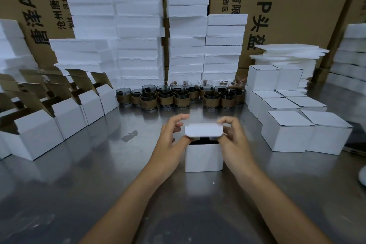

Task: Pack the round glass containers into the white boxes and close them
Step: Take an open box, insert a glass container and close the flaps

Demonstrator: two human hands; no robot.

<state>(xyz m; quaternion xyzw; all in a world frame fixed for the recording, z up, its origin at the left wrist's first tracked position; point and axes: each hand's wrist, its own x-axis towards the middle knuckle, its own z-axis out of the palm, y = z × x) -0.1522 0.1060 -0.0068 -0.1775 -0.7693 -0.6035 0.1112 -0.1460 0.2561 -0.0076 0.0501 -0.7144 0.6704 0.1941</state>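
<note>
Lid closure: risk of a mis-tucked flap

Your left hand (174, 134) and right hand (231, 136) each pinch one end of the lid (204, 130), fingers curled round it, above the white box (204, 157) at mid tabletop (99, 174); a dark shape in the gap is probably the container; uneven pressure may buckle the lid or leave its tuck outside the front wall; a hard push may slide the box; unpacked glass containers (178, 97) stand behind.

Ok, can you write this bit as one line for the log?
step: close white box | lid: raised, not yet shut | left hand: pinches lid | right hand: pinches lid | glass containers: rows behind, on table
</note>
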